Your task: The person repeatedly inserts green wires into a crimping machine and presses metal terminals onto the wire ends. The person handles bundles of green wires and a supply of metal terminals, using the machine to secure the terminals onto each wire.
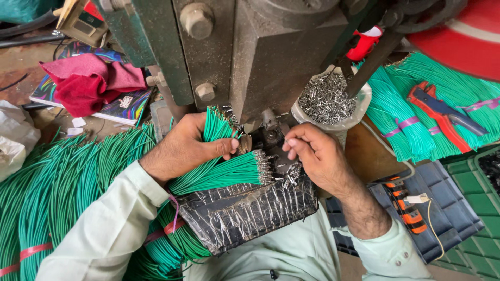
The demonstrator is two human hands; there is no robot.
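My left hand (183,147) grips a bundle of green wires (221,171), with metal terminals on the ends of some, just below the dark green press machine (250,52). Some wire ends fan upward past my thumb, others lie flat to the right. My right hand (317,156) pinches a small metal piece between thumb and fingers next to the press die (271,132). Loose metal terminals (289,174) lie under the die on a black block wrapped in plastic film (245,211).
A white bowl of metal terminals (327,101) stands right of the press. Bundles of green wires (416,114) with a red crimping tool (442,112) lie at right, more wires (62,182) at left. A red cloth (88,83) lies on a book. Green crate (476,208) at right.
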